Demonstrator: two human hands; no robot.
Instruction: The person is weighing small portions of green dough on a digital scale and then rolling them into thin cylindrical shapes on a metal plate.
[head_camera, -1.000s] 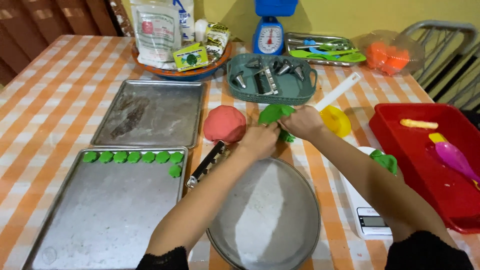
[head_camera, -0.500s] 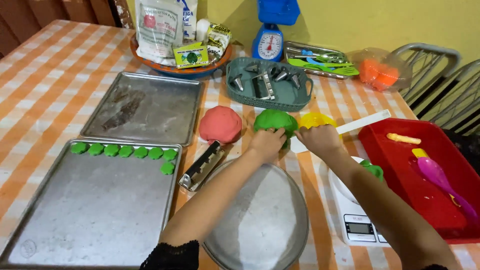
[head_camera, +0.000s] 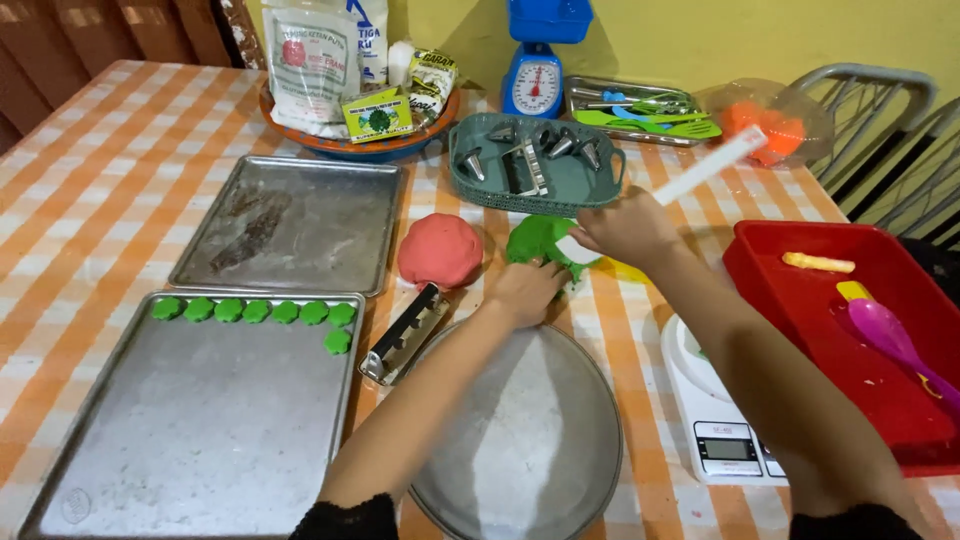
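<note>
Both hands (head_camera: 525, 292) (head_camera: 628, 228) — on green dough (head_camera: 535, 240)

hands boxed in: teal basket (head_camera: 470, 190) ahead, pink dough (head_camera: 440, 250) left, red tray (head_camera: 760, 290) right; round pan (head_camera: 540, 460) below.

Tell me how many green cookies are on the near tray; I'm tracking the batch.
8 green cookies on the near tray: seven in a row along its far edge, one just below the row's right end. None look hidden.

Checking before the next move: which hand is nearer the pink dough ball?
Left. The left hand rests on the green dough just right of the pink dough ball; the right hand, holding a white scraper, is farther right.
</note>
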